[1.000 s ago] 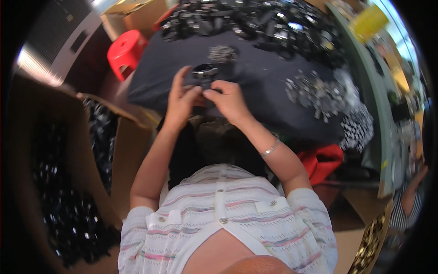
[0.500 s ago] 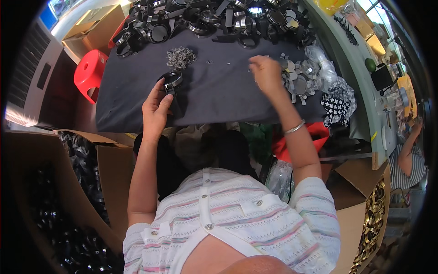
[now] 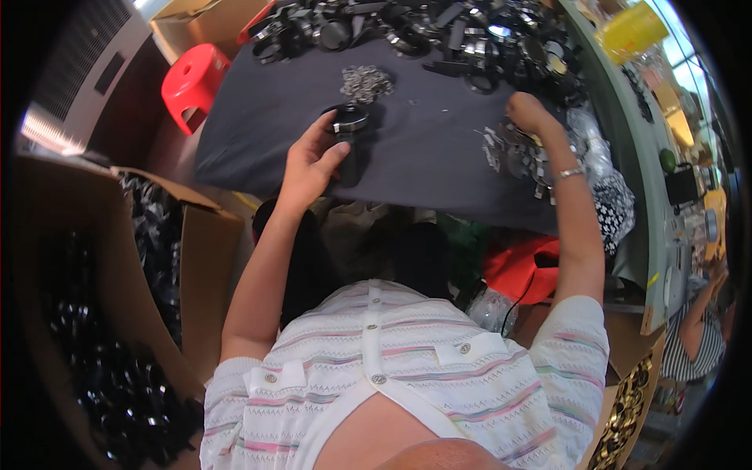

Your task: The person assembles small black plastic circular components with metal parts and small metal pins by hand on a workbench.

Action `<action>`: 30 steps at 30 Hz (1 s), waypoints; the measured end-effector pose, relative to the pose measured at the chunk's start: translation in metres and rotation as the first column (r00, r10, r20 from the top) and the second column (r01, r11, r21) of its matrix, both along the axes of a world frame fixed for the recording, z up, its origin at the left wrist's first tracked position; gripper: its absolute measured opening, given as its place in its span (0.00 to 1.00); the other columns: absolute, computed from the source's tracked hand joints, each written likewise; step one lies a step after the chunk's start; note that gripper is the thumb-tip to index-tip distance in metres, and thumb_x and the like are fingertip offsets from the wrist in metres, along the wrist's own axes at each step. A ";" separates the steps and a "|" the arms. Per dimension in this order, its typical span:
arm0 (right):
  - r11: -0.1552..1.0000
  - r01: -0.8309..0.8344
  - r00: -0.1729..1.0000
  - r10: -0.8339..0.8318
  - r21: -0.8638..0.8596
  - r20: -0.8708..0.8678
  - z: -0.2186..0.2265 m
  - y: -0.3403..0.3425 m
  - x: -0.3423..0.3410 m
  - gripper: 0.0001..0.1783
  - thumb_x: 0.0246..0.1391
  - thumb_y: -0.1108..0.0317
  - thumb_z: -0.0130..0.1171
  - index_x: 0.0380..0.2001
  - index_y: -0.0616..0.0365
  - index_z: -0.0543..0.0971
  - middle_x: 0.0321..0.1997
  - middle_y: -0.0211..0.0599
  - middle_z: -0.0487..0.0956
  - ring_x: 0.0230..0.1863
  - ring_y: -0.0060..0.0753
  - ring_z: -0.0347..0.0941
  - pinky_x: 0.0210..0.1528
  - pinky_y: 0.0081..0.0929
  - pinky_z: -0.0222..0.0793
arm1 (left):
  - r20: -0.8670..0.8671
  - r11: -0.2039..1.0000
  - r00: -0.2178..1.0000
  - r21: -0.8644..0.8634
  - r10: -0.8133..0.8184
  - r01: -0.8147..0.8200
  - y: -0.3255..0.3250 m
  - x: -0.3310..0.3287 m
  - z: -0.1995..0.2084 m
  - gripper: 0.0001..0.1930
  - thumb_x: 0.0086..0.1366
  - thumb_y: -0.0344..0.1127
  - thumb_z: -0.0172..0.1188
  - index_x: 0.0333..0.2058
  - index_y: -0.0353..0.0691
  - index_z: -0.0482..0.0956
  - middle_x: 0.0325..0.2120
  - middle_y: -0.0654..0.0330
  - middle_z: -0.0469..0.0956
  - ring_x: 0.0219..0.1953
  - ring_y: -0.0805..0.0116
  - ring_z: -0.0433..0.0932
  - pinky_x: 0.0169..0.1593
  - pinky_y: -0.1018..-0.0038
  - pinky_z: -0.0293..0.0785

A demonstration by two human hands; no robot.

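My left hand [image 3: 315, 162] is closed on a round dark ring-shaped case [image 3: 348, 118], held up between thumb and fingers. A black strap-like piece [image 3: 349, 160] hangs below it, partly behind the thumb. At the right of the table, my right hand [image 3: 530, 114] is curled at the far edge of a pile of flat silver discs with tabs [image 3: 517, 160]. Its fingertips are turned away, so what they hold, if anything, is hidden. A heap of small metal clips [image 3: 366, 83] lies just beyond the case.
Many dark round cases with straps [image 3: 407, 35] cover the table's far side. A red stool [image 3: 192, 82] stands left. Cardboard boxes of black parts [image 3: 207, 251] and gold parts [image 3: 627, 411] flank me. A patterned cloth bundle [image 3: 612, 207] sits right; another person [image 3: 695, 337] is beyond.
My right hand has moved right and away from me, onto the far edge of the silver pile. My left hand still holds the case. The whole view has shifted and tilted.
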State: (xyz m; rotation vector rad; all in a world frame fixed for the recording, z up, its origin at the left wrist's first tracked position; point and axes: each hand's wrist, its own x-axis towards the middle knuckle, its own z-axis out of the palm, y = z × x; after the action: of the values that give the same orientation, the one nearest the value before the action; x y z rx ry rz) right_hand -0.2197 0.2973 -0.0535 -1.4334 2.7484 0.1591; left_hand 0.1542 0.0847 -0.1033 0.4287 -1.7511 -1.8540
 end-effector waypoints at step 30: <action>0.380 -0.443 0.864 0.424 -0.812 -0.273 -0.024 -0.128 0.249 0.08 0.41 0.76 0.61 0.26 0.56 0.72 0.26 0.31 0.76 0.28 0.37 0.72 0.27 0.30 0.69 | -0.008 0.997 1.000 -0.071 0.022 -0.023 -0.004 0.001 -0.005 0.34 0.50 0.27 0.63 0.57 0.34 0.60 0.25 0.59 0.76 0.28 0.78 0.71 0.35 0.80 0.68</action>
State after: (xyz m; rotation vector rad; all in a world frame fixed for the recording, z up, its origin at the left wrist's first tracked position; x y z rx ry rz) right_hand 0.0290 0.1689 -0.0776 -2.3153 2.3785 -1.4259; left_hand 0.1552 0.0808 -0.1085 0.4124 -1.7939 -1.7700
